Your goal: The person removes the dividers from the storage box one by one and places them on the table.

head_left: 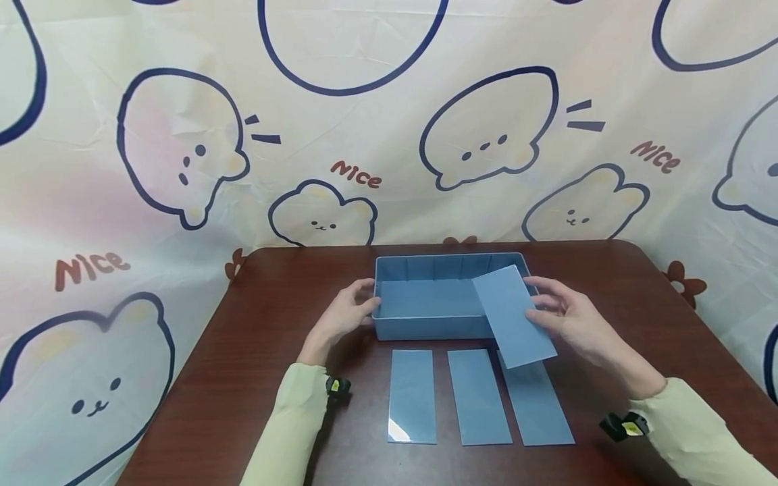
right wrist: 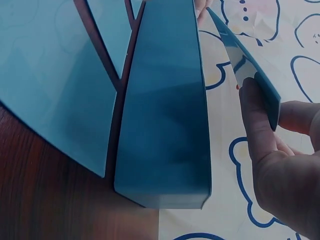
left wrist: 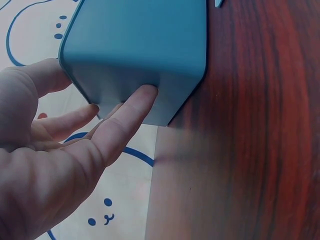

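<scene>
A shallow open-topped blue box point(head_left: 434, 329) stands on the table. At its left end my left hand point(head_left: 344, 312) grips the wall; in the left wrist view the fingers point(left wrist: 127, 117) press the outer end face and the thumb point(left wrist: 50, 75) reaches the rim. My right hand point(head_left: 565, 312) pinches a flat blue panel point(head_left: 515, 320) by its right edge. The panel is tilted over the box's front right corner and hides part of it. Seen from the right wrist, the panel point(right wrist: 250, 65) is nearly edge-on, between thumb and fingers.
Three more blue panels lie in front of the box: a left one point(head_left: 412, 398), a middle one point(head_left: 480, 398) and a right one point(head_left: 541, 408), partly covered by the held panel. The brown table point(head_left: 273, 297) ends at a patterned cloth backdrop point(head_left: 401, 135).
</scene>
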Demonstrator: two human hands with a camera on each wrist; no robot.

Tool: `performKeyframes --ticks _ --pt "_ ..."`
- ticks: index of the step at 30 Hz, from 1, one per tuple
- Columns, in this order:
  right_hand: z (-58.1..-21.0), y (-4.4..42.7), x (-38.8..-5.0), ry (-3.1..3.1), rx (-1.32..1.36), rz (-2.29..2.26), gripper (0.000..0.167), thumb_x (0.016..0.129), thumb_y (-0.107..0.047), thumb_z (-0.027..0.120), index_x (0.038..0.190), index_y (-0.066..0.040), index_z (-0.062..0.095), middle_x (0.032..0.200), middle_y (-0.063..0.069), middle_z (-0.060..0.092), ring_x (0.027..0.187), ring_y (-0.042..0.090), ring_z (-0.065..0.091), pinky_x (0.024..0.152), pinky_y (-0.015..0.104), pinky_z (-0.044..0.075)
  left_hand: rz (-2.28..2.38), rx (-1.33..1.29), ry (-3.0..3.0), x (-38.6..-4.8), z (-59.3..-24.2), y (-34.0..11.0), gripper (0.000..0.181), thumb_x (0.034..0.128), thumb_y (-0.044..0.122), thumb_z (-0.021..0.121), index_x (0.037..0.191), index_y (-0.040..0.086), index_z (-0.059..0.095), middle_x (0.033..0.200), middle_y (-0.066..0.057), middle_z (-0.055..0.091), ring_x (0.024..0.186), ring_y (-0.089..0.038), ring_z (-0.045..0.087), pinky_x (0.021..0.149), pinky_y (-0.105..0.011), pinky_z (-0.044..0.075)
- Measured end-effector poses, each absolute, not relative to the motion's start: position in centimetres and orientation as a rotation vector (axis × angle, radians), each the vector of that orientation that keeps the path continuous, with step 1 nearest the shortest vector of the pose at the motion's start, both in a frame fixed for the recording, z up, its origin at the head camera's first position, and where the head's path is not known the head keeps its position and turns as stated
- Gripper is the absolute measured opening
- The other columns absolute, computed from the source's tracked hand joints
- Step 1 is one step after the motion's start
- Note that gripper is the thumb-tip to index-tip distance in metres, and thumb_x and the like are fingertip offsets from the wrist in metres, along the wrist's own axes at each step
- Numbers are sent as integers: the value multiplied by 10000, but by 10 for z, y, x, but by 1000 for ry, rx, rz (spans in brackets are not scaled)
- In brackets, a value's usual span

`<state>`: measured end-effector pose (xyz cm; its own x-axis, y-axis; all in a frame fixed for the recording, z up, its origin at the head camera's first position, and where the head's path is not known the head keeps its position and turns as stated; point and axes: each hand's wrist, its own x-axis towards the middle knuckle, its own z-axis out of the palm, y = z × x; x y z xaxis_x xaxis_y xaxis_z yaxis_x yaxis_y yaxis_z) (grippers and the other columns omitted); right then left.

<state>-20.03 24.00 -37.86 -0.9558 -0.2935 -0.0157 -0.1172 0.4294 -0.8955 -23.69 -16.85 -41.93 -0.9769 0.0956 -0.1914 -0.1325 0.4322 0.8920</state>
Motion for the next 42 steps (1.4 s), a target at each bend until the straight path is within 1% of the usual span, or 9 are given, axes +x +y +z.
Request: performKeyframes --ticks 10,14,17,22,25,28,33,36,42 --pt "-383 250 -201 2503 -316 -1554 670 922 -379 667 1489 -190 364 1251 120 659 1009 175 697 848 390 598 1588 -27 2458 -237 -420 -170 568 976 255 605 1490 163 381 1401 -124 510 1201 -316 601 933 -449 556" --pt "-383 257 -200 2505 -282 -1533 685 916 -409 664 1484 -157 375 1322 159 618 1037 188 688 864 419 593 1589 -28 2461 -237 -421 -170 569 973 265 609 1486 165 385 1401 -124 509 1201 -321 601 932 -453 556" --pt "-384 262 -199 2525 -259 -1501 685 915 -430 657 1471 -125 397 1365 198 581 1067 237 674 877 451 586 1585 -38 2465 -237 -422 -169 559 974 259 606 1482 177 390 1400 -119 511 1195 -317 604 933 -453 555" --pt "-386 271 -196 2541 -237 -1475 680 910 -428 664 1454 -106 416 1349 210 590 1061 287 667 878 509 575 1588 -38 2465 -238 -422 -169 563 975 258 604 1487 174 384 1394 -115 515 1190 -304 605 931 -450 558" --pt "-387 275 -195 2547 -227 -1477 678 907 -428 667 1449 -107 417 1306 156 631 1031 245 675 871 494 581 1597 -34 2462 -239 -423 -168 567 977 252 600 1490 156 381 1383 -120 522 1189 -301 600 927 -453 561" --pt "-387 279 -194 2561 -225 -1475 656 911 -415 667 1433 -99 424 1230 54 676 994 176 682 857 443 594 1601 -36 2458 -241 -424 -168 567 977 253 600 1490 151 382 1382 -121 522 1191 -295 595 926 -452 562" --pt "-385 286 -196 2555 -265 -1507 556 939 -327 654 1375 -61 434 1090 -77 693 938 106 678 807 367 609 1605 -23 2454 -241 -424 -168 564 977 247 599 1488 149 382 1392 -130 517 1195 -297 595 922 -447 565" --pt "-385 291 -199 2528 -301 -1541 461 957 -270 636 1314 -46 449 1026 -107 691 912 100 678 774 339 610 1611 -12 2451 -241 -424 -168 561 978 243 598 1487 143 384 1380 -128 523 1191 -300 598 916 -446 568" --pt "-381 297 -202 2510 -306 -1559 350 977 -248 604 1240 -57 475 973 -125 693 875 106 679 742 321 607 1597 -25 2461 -241 -424 -169 549 981 232 593 1484 148 389 1375 -119 524 1187 -296 597 917 -444 568"
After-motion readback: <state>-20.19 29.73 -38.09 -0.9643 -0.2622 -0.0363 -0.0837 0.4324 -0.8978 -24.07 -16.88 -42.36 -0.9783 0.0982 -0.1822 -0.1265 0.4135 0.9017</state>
